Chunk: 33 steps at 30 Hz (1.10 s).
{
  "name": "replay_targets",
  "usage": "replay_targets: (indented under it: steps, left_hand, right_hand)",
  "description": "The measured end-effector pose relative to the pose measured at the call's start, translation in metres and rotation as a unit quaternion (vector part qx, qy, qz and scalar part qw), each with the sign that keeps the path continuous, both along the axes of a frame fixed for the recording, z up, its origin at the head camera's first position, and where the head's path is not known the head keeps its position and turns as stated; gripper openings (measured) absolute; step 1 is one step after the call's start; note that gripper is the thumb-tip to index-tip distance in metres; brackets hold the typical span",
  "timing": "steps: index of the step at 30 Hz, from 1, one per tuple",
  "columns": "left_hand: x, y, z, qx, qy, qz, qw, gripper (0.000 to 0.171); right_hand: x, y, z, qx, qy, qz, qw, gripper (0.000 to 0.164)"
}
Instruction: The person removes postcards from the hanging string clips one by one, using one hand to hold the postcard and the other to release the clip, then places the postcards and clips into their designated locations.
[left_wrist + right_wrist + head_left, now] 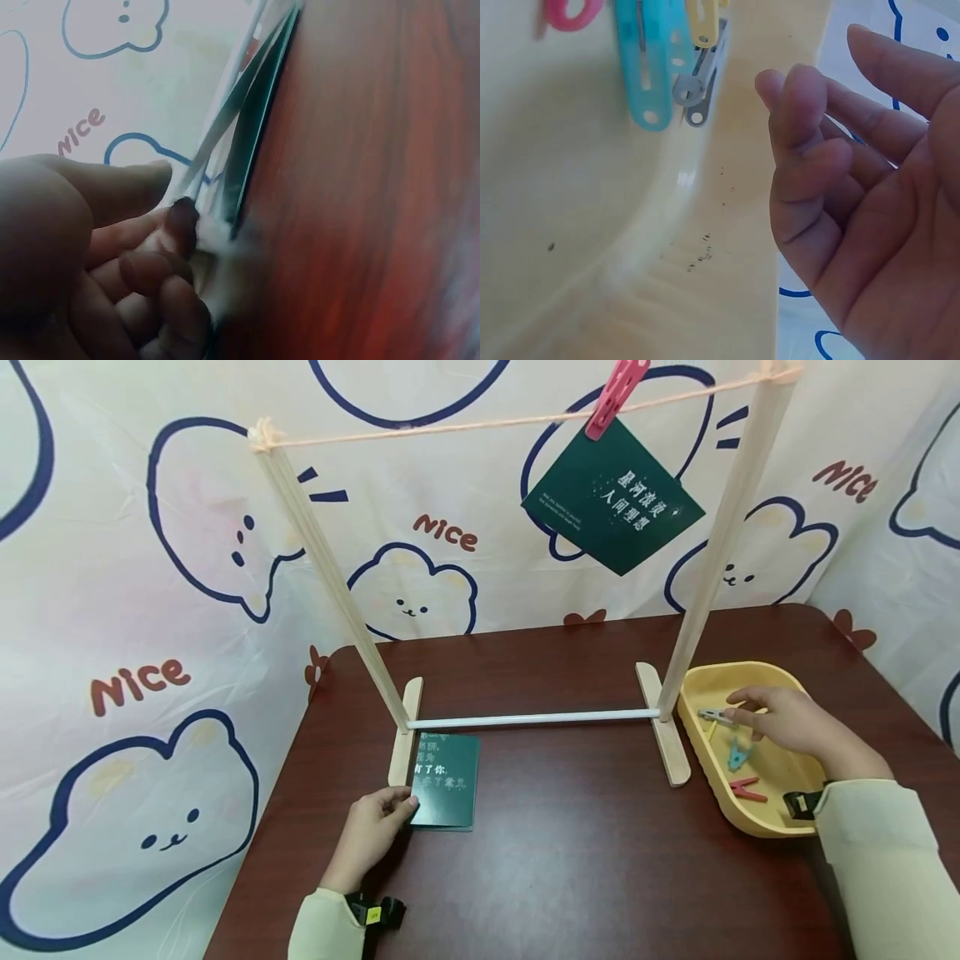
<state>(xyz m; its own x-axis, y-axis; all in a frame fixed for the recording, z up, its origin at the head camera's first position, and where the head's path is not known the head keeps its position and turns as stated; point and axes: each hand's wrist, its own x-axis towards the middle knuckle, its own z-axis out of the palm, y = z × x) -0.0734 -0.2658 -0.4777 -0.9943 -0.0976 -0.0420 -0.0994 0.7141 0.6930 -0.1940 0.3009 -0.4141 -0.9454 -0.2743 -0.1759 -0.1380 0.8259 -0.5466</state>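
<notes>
My left hand [367, 837] pinches the lower left edge of a dark green folded card [450, 785] with white lettering, low over the table beside the rack's left foot. In the left wrist view the card [259, 127] stands edge-on, its layers slightly parted. My right hand [791, 727] hovers over a yellow tray [738, 814], fingers loosely bent and nothing between them. Closest to its fingertips is a grey clothespin [714, 717]; teal [738, 754], red [748, 790] and yellow [703, 22] clothespins also lie inside. The right wrist view shows a gap between the fingers and the clothespins.
A wooden rack [708, 560] stands on the brown table [555, 868], with a string [450, 430] across its top and a white rod [532, 719] below. From the string hangs another green card [600, 485], tilted, in a pink clothespin [617, 397]. A patterned cloth hangs behind.
</notes>
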Motion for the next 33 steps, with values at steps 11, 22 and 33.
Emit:
replay_targets:
  steps: [11, 22, 33]
  left_hand:
    - [0.001, 0.004, 0.015, -0.14, -0.016, -0.026, 0.9897, 0.031]
    - [-0.026, 0.002, 0.067, -0.209, -0.016, -0.136, 0.9683, 0.04]
    - [-0.071, -0.006, 0.157, -0.233, 0.098, -0.191, 0.9487, 0.034]
  right_hand:
    - [0.013, 0.011, 0.019, 0.034, 0.012, -0.001, 0.999, 0.056]
    - [0.004, 0.019, 0.08, 0.082, 0.03, -0.026, 0.996, 0.057]
    - [0.003, 0.011, 0.145, 0.101, 0.066, -0.036, 0.992, 0.053]
